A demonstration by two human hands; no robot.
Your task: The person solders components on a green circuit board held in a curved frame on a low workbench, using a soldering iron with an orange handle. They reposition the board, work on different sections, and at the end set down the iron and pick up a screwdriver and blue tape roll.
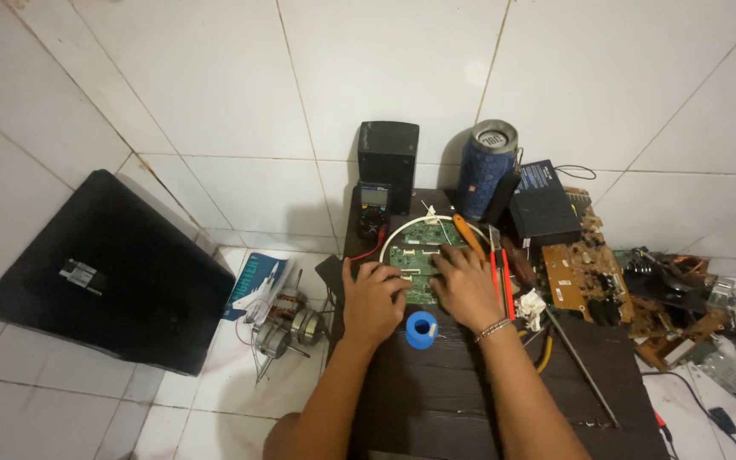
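Item: green circuit board, flat at the far end of my dark worktop, inside a white ring. My left hand and right hand rest on it, fingers curled down, pinching nothing I can make out. Blue tape roll between my wrists. Multimeter behind, its probes unused; orange-handled screwdriver beside the board, unheld. Work on the board looks barely begun.

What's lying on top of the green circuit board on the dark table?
Both hands rest on the green circuit board: the left hand on its near-left part, the right hand on its right. A white cable arcs around its far edge. The parts under the hands are covered.
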